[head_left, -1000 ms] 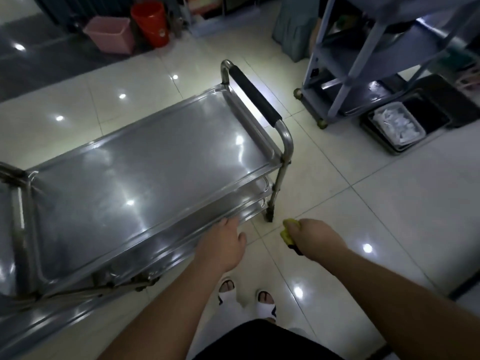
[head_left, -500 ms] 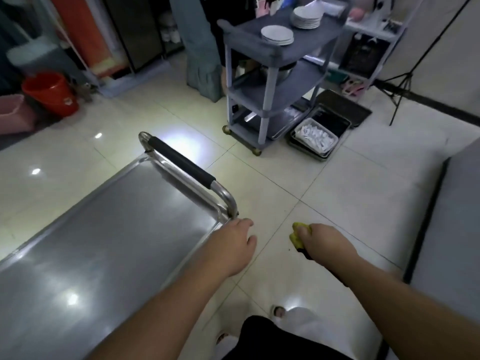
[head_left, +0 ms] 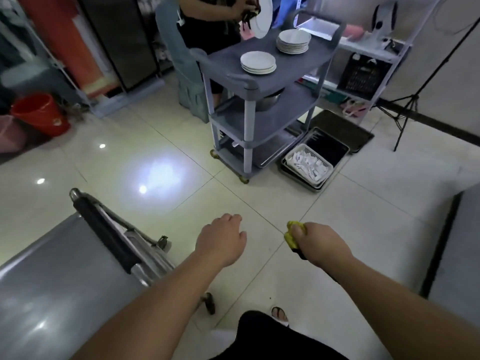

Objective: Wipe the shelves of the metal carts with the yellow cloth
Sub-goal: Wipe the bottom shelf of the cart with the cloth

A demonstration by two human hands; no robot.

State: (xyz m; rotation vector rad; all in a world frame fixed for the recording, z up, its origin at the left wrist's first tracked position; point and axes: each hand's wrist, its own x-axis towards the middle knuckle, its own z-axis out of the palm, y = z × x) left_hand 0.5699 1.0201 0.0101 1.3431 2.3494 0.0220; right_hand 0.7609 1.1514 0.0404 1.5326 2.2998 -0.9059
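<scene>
On the left, the metal cart (head_left: 59,276) had slid toward the lower corner of the view since a second earlier, when its whole top shelf lay under the camera; only one end of the shelf and the black-sleeved handle (head_left: 104,229) showed. The left hand (head_left: 220,237) hung over the tiled floor (head_left: 337,203), clear of the cart's edge it had touched before, fingers loosely curled and holding nothing. Just beside it, the right hand (head_left: 319,242) gripped the bunched yellow cloth (head_left: 292,233) as before, off any shelf. That probably meant wiping on this cart had paused and the person was turning away, perhaps toward another cart. Ahead, bare tiles lay open between the hands and a grey plastic trolley (head_left: 259,105) bearing stacked plates (head_left: 258,63), with trays (head_left: 311,162) on the floor by its wheels. At far right a dark-edged panel (head_left: 454,242) narrowed the room to move.
</scene>
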